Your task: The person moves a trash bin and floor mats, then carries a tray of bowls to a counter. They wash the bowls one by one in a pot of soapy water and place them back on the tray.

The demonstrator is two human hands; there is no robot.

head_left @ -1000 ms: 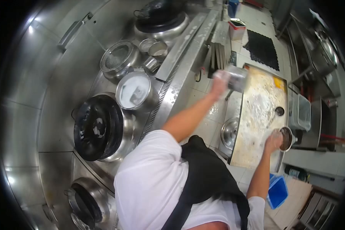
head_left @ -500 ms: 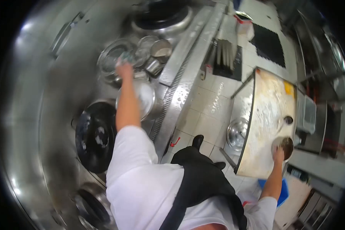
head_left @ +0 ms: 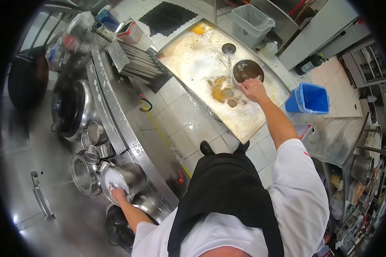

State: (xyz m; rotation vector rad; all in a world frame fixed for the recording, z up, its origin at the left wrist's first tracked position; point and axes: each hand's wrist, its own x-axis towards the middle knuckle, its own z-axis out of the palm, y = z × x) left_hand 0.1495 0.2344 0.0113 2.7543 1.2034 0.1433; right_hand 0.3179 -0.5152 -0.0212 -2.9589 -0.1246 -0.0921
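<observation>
On the left, my left hand (head_left: 118,193) reaches into the mouth of a steel pot (head_left: 137,177) holding whitish, sudsy liquid. Its fingers look bent round something small and greyish that I cannot make out. My right hand (head_left: 254,90) grips the near rim of a round metal pot (head_left: 249,72) with dark brown, wet contents. That pot rests on a wide, low, metal-edged table (head_left: 193,51) covered with foam and brownish-yellow puddles. A small dark bowl (head_left: 228,48) sits beside the pot.
Steel pans (head_left: 82,173) and smaller pots (head_left: 97,132) crowd the counter on the left, with a black wok (head_left: 66,107) beyond. A blue bin (head_left: 308,98) stands right of the table, a grey bin (head_left: 253,25) behind it. The tiled floor (head_left: 188,115) looks wet.
My view has swung right toward the table. My left hand has moved from the wide steel pans to the sudsy pot. My right hand stays at the brown pot's rim.
</observation>
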